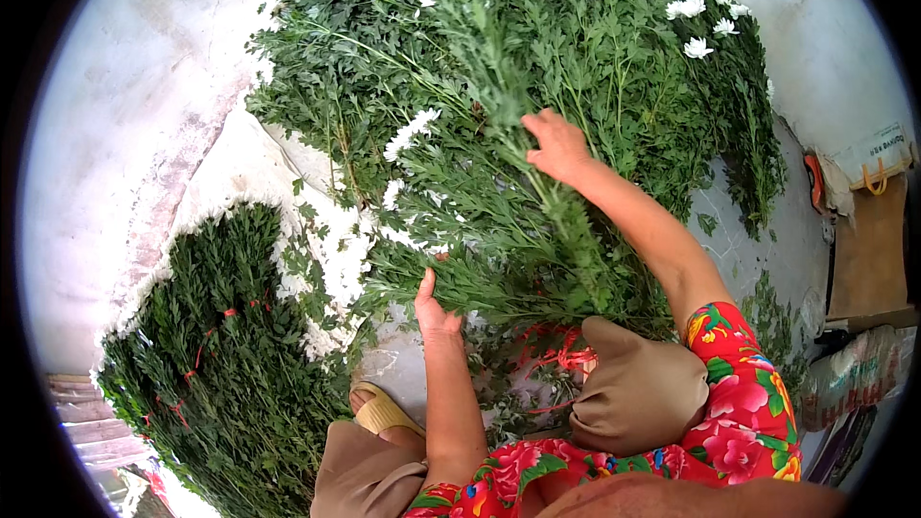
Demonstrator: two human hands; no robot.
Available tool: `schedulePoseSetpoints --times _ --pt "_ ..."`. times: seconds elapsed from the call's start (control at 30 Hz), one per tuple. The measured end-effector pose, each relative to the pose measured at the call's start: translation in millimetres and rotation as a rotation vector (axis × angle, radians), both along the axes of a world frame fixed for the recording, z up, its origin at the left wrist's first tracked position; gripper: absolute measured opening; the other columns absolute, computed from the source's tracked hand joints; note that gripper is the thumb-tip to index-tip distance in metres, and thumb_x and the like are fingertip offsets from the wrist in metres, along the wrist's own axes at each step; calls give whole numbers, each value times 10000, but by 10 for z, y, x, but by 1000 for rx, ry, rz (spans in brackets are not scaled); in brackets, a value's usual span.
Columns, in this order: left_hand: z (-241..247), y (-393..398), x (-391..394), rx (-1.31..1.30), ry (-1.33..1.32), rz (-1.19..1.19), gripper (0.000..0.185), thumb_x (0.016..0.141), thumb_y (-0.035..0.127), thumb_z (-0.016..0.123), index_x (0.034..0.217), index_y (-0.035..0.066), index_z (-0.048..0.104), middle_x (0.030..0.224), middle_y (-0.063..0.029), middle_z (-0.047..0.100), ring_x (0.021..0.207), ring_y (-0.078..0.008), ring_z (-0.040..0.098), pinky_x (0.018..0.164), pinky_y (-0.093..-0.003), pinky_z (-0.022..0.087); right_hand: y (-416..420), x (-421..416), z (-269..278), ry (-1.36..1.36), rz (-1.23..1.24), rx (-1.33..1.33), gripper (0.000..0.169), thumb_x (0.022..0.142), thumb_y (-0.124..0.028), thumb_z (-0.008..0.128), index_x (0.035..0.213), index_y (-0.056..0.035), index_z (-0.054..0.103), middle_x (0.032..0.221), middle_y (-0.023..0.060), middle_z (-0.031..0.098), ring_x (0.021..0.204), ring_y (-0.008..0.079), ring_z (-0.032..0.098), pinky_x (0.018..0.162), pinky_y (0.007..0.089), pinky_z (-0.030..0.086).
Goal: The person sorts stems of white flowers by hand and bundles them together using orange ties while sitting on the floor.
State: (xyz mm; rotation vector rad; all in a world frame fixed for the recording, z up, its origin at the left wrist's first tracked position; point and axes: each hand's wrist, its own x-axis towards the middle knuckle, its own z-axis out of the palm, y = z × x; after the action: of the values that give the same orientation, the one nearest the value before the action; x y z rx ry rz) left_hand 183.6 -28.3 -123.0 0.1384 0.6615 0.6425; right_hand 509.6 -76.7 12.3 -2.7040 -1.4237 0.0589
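My left hand is wrapped around a bunch of leafy green stems, thumb on the near side and fingertips showing beyond. White chrysanthemum-like flower heads lie near this bunch, towards the upper left. Above and to the right, my right hand grips a long leafy stem, blurred by motion. That stem crosses over a big heap of cut flower stems, with white blooms along the heap's far edge. Leaves partly hide the fingers of both hands.
Left of me lie leafy bundles tied with red string, their white heads against a pale sheet. Loose red ties are by my knee. A cardboard box, an orange-handled tool and a plastic-wrapped package stand right.
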Motion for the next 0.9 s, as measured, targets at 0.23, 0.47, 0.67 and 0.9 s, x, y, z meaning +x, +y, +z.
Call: schedulePoseSetpoints --times 0.23,0.47,0.67,0.9 --pt "-125 65 -105 14 -70 15 386 998 277 592 1298 38 638 1309 -115 656 1192 -319 615 1056 -518 479 14 -48 -61 -143 121 468 560 868 -249 751 1356 -87 530 1330 146 550 1192 305 533 1025 464 437" --pt "-98 9 -46 -27 -40 -11 371 984 280 618 1278 55 643 1299 -99 662 1172 -315 620 1039 -511 488 -387 717 -250 251 -526 214 708 880 -363 763 1431 -33 466 1235 166 654 1158 374 622 987 478 496" --pt "-165 65 -78 -6 -38 -19 380 977 298 630 1268 54 653 1299 -103 658 1169 -318 621 1039 -508 488 -295 -13 -111 -130 -157 358 556 833 -146 761 1294 -8 482 1047 157 604 998 343 616 846 463 522" --pt "-149 30 -57 -14 -19 -26 381 982 301 622 1266 48 656 1303 -99 654 1175 -318 617 1055 -507 477 -416 -504 -321 -237 158 151 653 794 -156 740 1379 -12 488 1258 201 494 1143 354 502 971 454 432"
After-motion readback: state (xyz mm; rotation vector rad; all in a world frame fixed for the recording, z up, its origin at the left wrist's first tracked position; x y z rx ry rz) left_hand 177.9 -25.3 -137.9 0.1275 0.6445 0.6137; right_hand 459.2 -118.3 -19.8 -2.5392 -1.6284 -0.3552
